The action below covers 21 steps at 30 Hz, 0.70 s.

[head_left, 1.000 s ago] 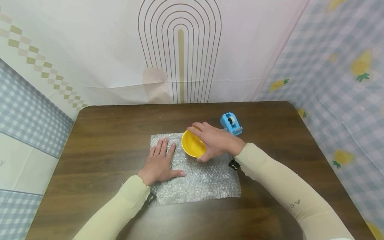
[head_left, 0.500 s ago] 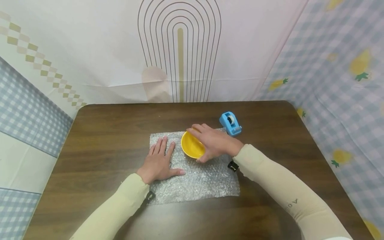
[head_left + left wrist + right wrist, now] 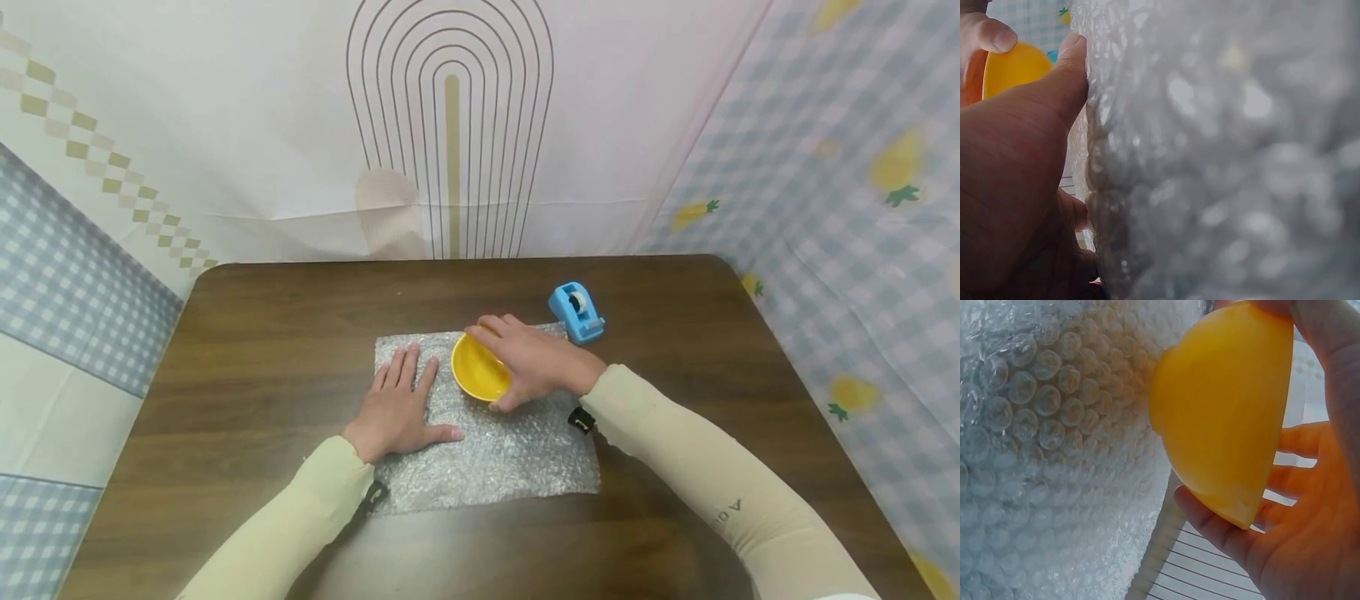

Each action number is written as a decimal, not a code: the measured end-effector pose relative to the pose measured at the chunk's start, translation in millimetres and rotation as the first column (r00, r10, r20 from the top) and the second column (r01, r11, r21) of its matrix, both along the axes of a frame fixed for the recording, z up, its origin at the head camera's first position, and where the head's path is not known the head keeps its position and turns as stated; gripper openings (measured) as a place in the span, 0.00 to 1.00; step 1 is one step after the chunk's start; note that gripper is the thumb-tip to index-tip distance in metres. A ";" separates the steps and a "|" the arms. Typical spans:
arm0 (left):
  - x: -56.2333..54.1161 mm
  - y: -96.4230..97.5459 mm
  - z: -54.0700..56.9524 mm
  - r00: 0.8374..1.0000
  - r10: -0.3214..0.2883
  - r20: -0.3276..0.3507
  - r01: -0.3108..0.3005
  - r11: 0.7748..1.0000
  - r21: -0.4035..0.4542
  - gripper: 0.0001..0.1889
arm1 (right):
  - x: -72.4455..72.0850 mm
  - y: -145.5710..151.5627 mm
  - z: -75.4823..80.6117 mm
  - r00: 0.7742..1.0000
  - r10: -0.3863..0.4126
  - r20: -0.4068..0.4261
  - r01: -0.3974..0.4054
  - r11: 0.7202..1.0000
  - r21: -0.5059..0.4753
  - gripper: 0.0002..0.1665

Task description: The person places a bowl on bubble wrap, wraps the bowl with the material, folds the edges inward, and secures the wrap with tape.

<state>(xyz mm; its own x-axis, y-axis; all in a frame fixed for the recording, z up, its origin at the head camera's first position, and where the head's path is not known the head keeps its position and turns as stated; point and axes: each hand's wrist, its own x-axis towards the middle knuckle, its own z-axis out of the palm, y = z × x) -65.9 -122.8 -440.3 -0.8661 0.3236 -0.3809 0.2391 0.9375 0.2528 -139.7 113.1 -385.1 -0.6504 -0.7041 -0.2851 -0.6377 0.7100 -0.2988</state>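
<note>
A yellow bowl (image 3: 476,367) stands on a sheet of bubble wrap (image 3: 510,460) on the table, its opening facing up. My right hand (image 3: 536,360) reaches over the bowl from the right and grips it by the rim, thumb on the near side and fingers on the far side. In the right wrist view, the bowl (image 3: 1229,412) shows side-on, its foot close against the bubble wrap (image 3: 1054,419). My left hand (image 3: 393,415) lies flat on the left part of the sheet, fingers spread, left of the bowl. Its thumb (image 3: 1066,75) presses the wrap in the left wrist view.
A blue tape dispenser (image 3: 577,312) with a roll of tape stands just beyond the sheet's far right corner. The brown wooden table (image 3: 285,317) ends at a patterned cloth wall (image 3: 300,167) at the back. Checked cloth (image 3: 832,250) hangs on the right side.
My right hand and the bowl have shifted very slightly toward me and to the left. My left hand, the bubble wrap and the tape dispenser look unmoved.
</note>
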 end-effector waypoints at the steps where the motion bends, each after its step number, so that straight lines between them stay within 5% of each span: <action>1: -0.3 0.1 -0.3 1.000 0.001 0.002 -0.001 1.000 -0.001 0.62 | -0.3 -0.4 -0.9 1.000 0.002 0.000 -0.002 1.000 0.000 0.68; 21: -0.9 1.4 -1.5 1.000 0.009 0.007 -0.009 1.000 -0.017 0.63 | 2.4 -6.8 -14.0 0.999 0.029 -0.026 -0.029 1.000 0.004 0.68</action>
<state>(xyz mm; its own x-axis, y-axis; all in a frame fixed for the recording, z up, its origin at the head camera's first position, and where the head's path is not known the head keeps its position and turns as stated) -66.8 -121.5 -441.9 -0.8662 0.3097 -0.3922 0.2293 0.9436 0.2388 -137.3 106.4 -399.1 -0.6372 -0.7217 -0.2705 -0.6655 0.6922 -0.2791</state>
